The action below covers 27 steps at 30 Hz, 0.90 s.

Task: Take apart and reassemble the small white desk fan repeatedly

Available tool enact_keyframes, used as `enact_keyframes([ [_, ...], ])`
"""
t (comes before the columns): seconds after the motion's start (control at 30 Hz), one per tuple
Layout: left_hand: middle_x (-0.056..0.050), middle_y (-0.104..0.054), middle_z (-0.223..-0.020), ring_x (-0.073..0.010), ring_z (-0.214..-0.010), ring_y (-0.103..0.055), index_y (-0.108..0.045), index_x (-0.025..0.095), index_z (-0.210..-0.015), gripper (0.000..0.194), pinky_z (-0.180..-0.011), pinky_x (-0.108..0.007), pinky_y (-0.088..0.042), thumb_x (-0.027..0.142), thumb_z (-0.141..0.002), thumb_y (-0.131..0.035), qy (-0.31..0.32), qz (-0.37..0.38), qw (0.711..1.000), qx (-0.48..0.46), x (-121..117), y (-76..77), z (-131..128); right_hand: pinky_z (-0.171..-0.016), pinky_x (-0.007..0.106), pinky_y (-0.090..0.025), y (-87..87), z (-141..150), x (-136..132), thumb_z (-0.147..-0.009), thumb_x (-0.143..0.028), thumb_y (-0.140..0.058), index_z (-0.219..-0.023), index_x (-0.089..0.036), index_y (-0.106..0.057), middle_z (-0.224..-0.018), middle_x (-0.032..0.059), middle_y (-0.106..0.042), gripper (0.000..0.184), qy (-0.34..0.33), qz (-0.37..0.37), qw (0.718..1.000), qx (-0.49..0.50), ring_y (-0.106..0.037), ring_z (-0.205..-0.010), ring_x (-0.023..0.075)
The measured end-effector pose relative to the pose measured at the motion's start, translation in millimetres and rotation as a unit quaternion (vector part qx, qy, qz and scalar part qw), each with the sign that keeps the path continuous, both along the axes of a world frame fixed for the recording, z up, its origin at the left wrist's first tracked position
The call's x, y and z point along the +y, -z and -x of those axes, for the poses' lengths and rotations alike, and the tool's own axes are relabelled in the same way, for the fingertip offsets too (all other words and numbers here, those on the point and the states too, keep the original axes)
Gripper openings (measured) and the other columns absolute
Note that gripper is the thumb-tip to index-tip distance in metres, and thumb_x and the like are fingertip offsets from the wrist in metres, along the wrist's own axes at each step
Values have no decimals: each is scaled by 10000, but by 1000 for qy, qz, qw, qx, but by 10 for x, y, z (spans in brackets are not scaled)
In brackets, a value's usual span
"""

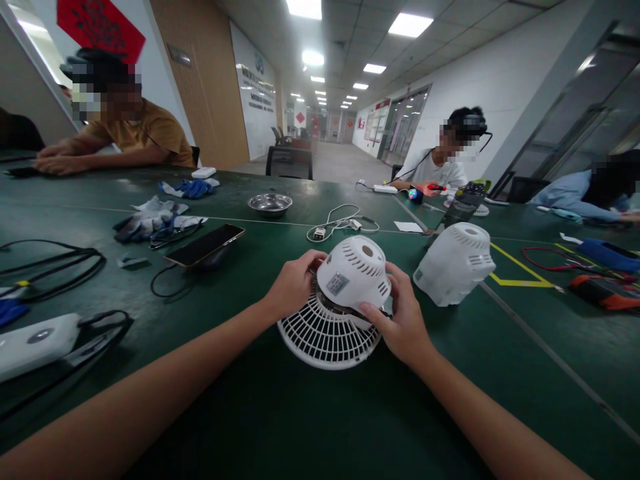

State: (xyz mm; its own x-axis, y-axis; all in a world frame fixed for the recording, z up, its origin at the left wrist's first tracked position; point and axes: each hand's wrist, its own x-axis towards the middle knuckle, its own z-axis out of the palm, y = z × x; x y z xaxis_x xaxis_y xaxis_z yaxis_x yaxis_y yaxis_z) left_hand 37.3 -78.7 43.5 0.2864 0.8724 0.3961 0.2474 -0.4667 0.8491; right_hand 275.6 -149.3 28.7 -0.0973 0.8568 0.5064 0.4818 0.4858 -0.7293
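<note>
Between my two hands is a white fan motor cover (353, 270) with rows of vent slots, a round spot on top and a grey label. It sits tilted over the back of a white fan grille (327, 340), which lies on the green table; a dark strip of the inside shows in the gap between them. My left hand (297, 283) grips the cover's left side, its fingertips partly behind it. My right hand (403, 320) holds the right side, thumb at the lower rim. A white vented fan housing (455, 265) stands to the right of my right hand.
A metal bowl (270, 204), a coiled white cable (340, 223) and a clear bottle (460, 207) stand beyond my hands. At left lie a smartphone (206, 245), work gloves (150, 220) and a white power strip (37, 343). Multimeters (607, 290) lie at right. Other people sit around the table.
</note>
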Motion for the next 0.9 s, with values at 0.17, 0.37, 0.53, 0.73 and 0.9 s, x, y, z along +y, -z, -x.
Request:
enact_keyframes([
  [0.17,-70,-723,-1157,-252,-1071,-655,-681,210,-1170,334,-995,-398,-474,184,-891,-499,54,2,998,-41,-46,-32,54,-1037,585,-493,-84,-21,0,-845,-451,-737,-1469,-298,-421,-1413,113,-575,716,5,-39,993,-110,-602,-1216,328],
  [0.37,-146,-695,-1213,-316,-1125,-627,-674,177,-1222,462,-994,-426,-469,408,-822,-643,139,14,990,-37,-71,-87,101,-1012,568,-508,-111,-43,-12,-833,-480,-731,-1462,-293,-449,-1384,111,-599,715,19,-57,990,-125,-621,-1174,327],
  [0.53,-154,-680,-1245,-345,-1145,-601,-650,199,-1293,702,-1046,-488,-432,419,-659,-857,124,-41,990,59,-23,-27,121,-995,540,-522,-123,-61,-23,-814,-486,-741,-1435,-285,-478,-1326,102,-635,704,29,-68,990,-121,-640,-1132,315],
  [0.73,-152,-700,-1152,-305,-1016,-640,-666,181,-1256,598,-901,-422,-504,435,-737,-818,126,-69,985,96,37,14,148,-1011,555,-516,-122,-44,-6,-853,-494,-704,-1480,-291,-445,-1388,105,-607,708,28,-30,992,-121,-630,-1175,316],
  [0.9,-158,-689,-1187,-297,-1019,-646,-655,181,-1292,616,-900,-407,-506,432,-752,-814,122,-53,986,98,37,-3,144,-992,584,-530,-137,-42,-3,-880,-483,-675,-1514,-293,-401,-1400,114,-603,716,23,19,994,-108,-625,-1204,332],
])
